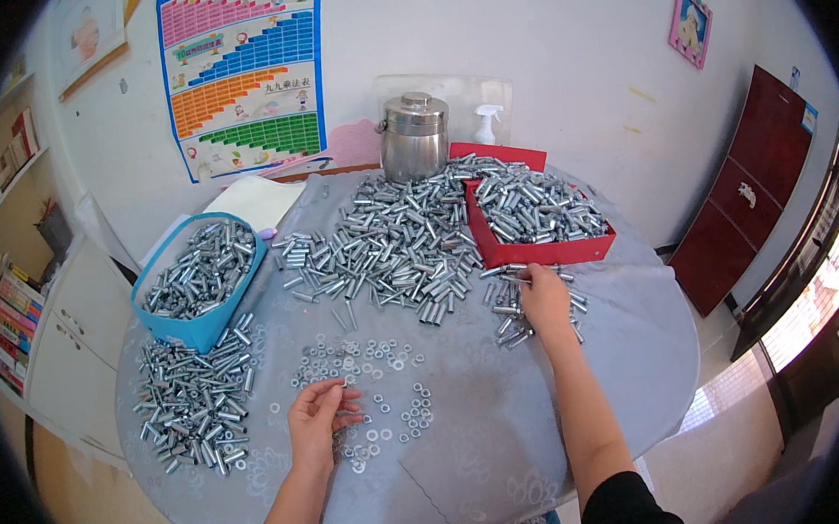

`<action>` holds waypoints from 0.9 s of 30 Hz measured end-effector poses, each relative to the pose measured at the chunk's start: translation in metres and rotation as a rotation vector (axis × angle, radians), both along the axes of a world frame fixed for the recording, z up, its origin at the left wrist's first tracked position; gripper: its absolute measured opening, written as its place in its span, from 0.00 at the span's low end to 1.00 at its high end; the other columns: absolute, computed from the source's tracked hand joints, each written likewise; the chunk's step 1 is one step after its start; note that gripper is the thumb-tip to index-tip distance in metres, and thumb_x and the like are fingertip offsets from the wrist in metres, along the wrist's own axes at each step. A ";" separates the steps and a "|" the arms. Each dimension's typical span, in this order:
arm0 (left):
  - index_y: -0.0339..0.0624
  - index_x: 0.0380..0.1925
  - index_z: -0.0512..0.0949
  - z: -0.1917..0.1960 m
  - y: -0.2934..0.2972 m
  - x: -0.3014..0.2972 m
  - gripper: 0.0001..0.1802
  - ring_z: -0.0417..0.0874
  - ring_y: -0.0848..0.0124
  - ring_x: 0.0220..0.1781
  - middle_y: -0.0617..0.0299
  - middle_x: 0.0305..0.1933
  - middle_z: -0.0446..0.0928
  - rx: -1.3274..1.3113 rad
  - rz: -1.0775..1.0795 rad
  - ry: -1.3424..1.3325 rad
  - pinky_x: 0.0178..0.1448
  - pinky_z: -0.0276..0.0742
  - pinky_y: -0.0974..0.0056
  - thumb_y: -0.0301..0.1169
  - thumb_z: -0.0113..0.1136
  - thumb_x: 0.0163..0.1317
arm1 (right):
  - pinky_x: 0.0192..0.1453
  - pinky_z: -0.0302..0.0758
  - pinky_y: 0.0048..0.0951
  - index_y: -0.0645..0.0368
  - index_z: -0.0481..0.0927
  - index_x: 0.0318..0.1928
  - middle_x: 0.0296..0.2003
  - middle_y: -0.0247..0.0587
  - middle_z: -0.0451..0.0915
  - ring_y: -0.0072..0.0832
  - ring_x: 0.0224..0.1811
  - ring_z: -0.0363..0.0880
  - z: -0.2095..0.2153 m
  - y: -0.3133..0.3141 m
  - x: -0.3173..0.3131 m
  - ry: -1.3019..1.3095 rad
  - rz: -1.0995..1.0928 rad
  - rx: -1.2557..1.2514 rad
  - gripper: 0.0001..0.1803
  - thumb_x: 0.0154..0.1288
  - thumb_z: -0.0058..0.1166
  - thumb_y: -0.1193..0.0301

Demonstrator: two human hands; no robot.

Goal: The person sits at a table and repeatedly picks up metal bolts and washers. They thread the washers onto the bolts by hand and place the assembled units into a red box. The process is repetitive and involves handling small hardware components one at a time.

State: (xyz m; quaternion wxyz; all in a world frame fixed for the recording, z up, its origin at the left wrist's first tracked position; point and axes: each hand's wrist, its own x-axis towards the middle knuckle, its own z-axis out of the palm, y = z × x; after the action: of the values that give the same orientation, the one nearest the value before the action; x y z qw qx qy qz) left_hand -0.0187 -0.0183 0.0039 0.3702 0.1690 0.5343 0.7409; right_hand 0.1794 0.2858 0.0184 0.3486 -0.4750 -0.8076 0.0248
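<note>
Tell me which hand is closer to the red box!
Right. The right hand is just in front of the red box; the left hand is farther away, down by the small nuts.

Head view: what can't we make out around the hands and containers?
In the head view:
Left hand: pinch contents, if any, too small.
Right hand: its grip, covered by its own fingers.
Blue basket: inner bottom, hidden by metal parts.
Red box: inner bottom, hidden likewise.

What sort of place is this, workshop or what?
Probably a room in a home, not a workshop: cloth-covered table, shelved books and a colourful wall chart, despite the heaped metal parts.
</note>
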 end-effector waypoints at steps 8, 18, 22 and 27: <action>0.36 0.39 0.73 -0.001 0.000 -0.002 0.09 0.78 0.71 0.29 0.53 0.33 0.78 -0.004 -0.011 0.005 0.32 0.79 0.67 0.28 0.51 0.61 | 0.43 0.70 0.39 0.60 0.78 0.30 0.29 0.46 0.77 0.41 0.39 0.75 -0.005 0.000 -0.014 0.013 0.204 0.168 0.07 0.47 0.53 0.77; 0.37 0.39 0.74 -0.005 -0.001 -0.004 0.09 0.78 0.72 0.30 0.54 0.33 0.78 0.008 -0.049 0.021 0.31 0.79 0.67 0.29 0.51 0.61 | 0.43 0.72 0.38 0.62 0.75 0.40 0.33 0.49 0.79 0.43 0.37 0.77 -0.028 0.005 -0.072 -0.094 0.191 -0.145 0.15 0.49 0.52 0.73; 0.36 0.39 0.74 -0.001 -0.003 -0.002 0.09 0.78 0.72 0.30 0.54 0.34 0.78 0.010 -0.041 0.014 0.31 0.79 0.66 0.28 0.51 0.61 | 0.43 0.73 0.38 0.63 0.76 0.38 0.31 0.49 0.79 0.43 0.36 0.77 -0.019 0.005 -0.078 -0.008 0.182 -0.153 0.14 0.47 0.53 0.72; 0.36 0.39 0.74 -0.001 -0.004 -0.001 0.08 0.78 0.72 0.30 0.53 0.33 0.78 0.021 -0.055 0.008 0.32 0.79 0.67 0.27 0.51 0.60 | 0.46 0.71 0.42 0.64 0.76 0.35 0.36 0.54 0.77 0.47 0.40 0.75 -0.010 0.024 -0.094 0.071 0.182 -0.201 0.12 0.48 0.51 0.72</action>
State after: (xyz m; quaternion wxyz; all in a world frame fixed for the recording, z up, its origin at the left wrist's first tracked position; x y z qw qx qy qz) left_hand -0.0193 -0.0221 0.0030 0.3866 0.1903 0.5231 0.7353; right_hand 0.0854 0.3101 0.0084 0.3241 -0.4312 -0.8279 0.1539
